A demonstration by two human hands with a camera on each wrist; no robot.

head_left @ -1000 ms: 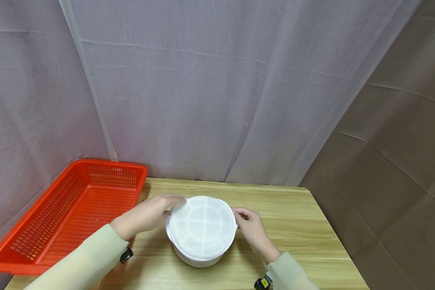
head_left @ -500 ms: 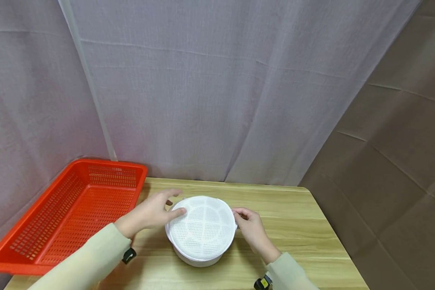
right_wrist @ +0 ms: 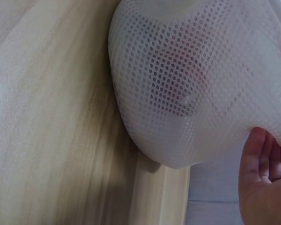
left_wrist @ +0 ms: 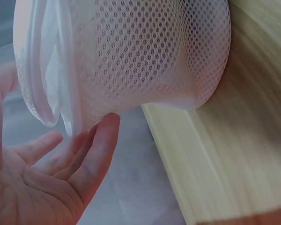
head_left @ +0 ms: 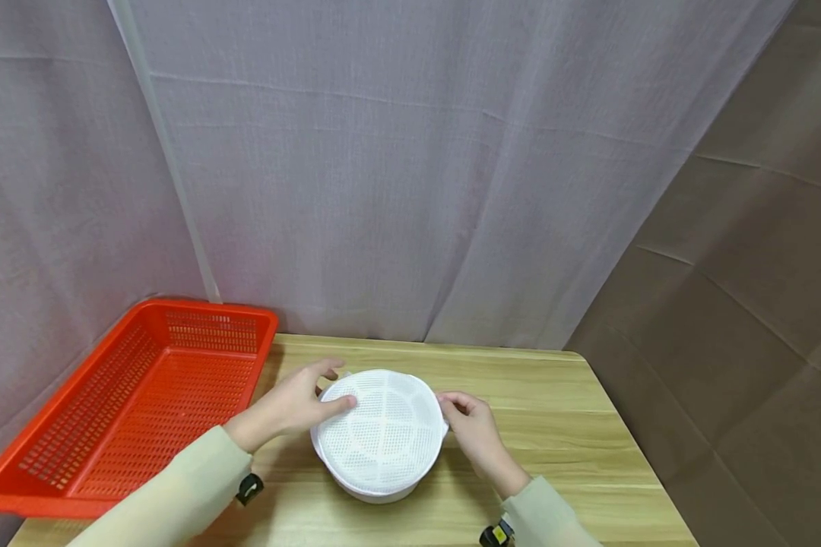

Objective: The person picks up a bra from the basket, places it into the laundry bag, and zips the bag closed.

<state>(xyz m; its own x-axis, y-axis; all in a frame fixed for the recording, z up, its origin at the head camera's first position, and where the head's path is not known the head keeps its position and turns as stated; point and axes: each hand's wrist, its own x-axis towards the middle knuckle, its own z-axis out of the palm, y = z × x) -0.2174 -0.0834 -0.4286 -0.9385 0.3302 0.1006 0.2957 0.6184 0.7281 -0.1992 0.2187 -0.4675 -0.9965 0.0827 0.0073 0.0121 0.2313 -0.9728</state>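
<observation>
Against grey curtains, on the wooden counter [head_left: 561,425], the round white mesh basket [head_left: 381,433] sits directly between both hands: the left hand [head_left: 290,405] rests flat-fingered on its top, its grip apart, while the right hand [head_left: 474,430] pinches the opposite rim.

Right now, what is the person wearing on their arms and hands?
Both hands, left and right, are bare. Long pale green sleeves cover both arms. A small black device sits at the left wrist; one with a yellow spot sits at the right.
</observation>
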